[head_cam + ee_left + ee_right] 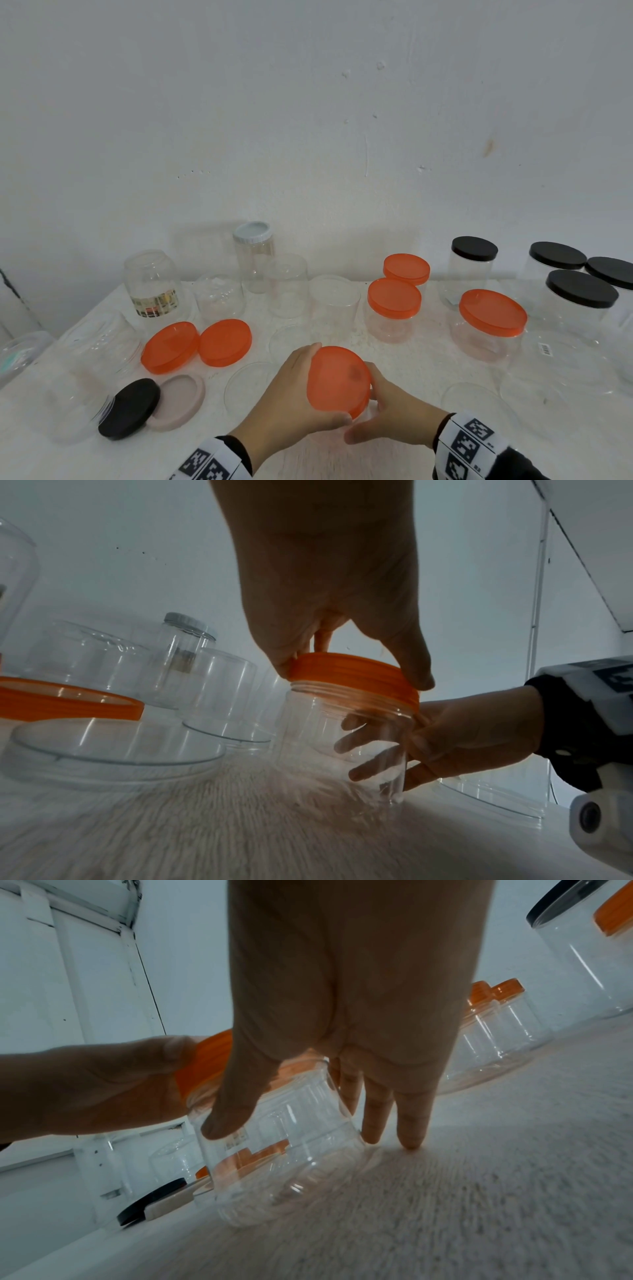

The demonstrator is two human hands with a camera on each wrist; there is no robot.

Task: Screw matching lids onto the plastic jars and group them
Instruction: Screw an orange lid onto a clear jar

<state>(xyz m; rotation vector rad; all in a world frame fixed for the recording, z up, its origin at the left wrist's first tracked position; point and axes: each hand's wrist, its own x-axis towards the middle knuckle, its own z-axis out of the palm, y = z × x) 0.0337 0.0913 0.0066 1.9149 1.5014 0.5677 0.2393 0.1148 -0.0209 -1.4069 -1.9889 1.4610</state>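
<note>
My left hand (323,383) grips an orange lid (342,373) from above, near the table's front middle. In the left wrist view the orange lid (352,674) sits on the threaded neck of a clear plastic jar (342,739), with some thread showing below it. My right hand (368,411) holds the jar body from the right. Its thumb lies on the jar (284,1150) and its fingers wrap behind. From the head camera, the lid and hands mostly hide the jar.
Two loose orange lids (170,346) lie at left, with a black lid (130,407) and a pale pink lid (180,399) nearer me. Open clear jars (219,298) stand behind. Orange-lidded jars (394,308) and black-lidded jars (580,298) are grouped at right.
</note>
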